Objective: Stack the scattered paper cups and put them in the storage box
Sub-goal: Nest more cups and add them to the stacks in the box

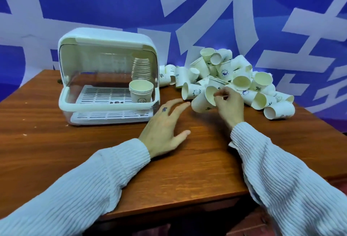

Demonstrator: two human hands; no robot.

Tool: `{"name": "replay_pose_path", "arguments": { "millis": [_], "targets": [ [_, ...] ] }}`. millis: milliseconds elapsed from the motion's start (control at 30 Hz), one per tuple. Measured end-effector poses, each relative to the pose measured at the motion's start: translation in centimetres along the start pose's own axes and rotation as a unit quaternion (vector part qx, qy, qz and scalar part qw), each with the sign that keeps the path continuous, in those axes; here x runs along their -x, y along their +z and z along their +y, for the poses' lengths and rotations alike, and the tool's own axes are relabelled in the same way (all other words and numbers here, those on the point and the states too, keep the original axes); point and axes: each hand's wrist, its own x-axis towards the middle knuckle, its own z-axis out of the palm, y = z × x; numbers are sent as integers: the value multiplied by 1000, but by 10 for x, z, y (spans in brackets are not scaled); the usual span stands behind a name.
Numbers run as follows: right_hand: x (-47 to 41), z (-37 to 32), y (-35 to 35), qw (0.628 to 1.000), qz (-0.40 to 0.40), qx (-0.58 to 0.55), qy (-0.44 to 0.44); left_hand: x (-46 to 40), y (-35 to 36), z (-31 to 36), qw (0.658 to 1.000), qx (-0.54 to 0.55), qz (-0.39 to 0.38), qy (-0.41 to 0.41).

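Cups (242,78), white paper with small blue prints, lie heaped on the worktop (93,151); right hand (228,104) pinches one cup's (203,100) rim, left hand (165,125) hovers spread.

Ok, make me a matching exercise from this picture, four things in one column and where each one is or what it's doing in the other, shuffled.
Things:
1. left hand
2. right hand
3. short stack of cups
4. loose pile of cups

States:
A. lying jumbled on the table right of the storage box
B. standing upright on the box's rack
C. fingers spread flat above the table
D. pinching the rim of a tilted cup

Pairs: 1-C, 2-D, 3-B, 4-A
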Motion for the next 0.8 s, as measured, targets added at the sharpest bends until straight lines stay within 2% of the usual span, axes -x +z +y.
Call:
{"name": "replay_pose_path", "arguments": {
  "millis": [67, 133, 167, 233, 300, 333, 367, 433, 467, 533, 600, 700, 800],
  "targets": [
    [20, -11, 5, 986, -135, -93, -13, -2, 1, -2, 999, 31, -19, -24],
    [37, -18, 16, 958, -255, -130, -26, -1, 1, -2, 998, 47, -29, -38],
    [39, -20, 22, 954, -264, -133, -38, 0, 1, -1, 998, 45, -28, -43],
    [29, -25, 32, 970, -197, -132, -48, 2, 1, 0, 997, 44, -14, -59],
    [8, -25, 36, 985, -148, -19, -82, 4, -2, 1, 995, 59, 6, -81],
    [-1, -25, 37, 976, -160, 87, -117, 4, -3, 1, 994, 67, 11, -88],
    [-7, -24, 38, 951, -179, 201, -153, 4, -4, 1, 993, 75, 12, -91],
    [-13, -19, 41, 907, -186, 325, -193, 5, -6, 0, 992, 81, 9, -92],
    [-14, -18, 40, 906, -168, 335, -198, 5, -7, 0, 992, 81, 7, -92],
    [-12, -16, 31, 929, -115, 301, -180, 5, -8, 0, 992, 81, 6, -96],
    [-11, -14, 15, 944, -94, 280, -148, 4, -9, -1, 992, 81, 1, -99],
    [-10, -9, -15, 942, -158, 284, -87, 4, -9, 0, 991, 86, -18, -99],
    [-2, -3, -35, 917, -251, 307, -51, 4, -8, 1, 992, 84, -28, -94]
  ]
}}
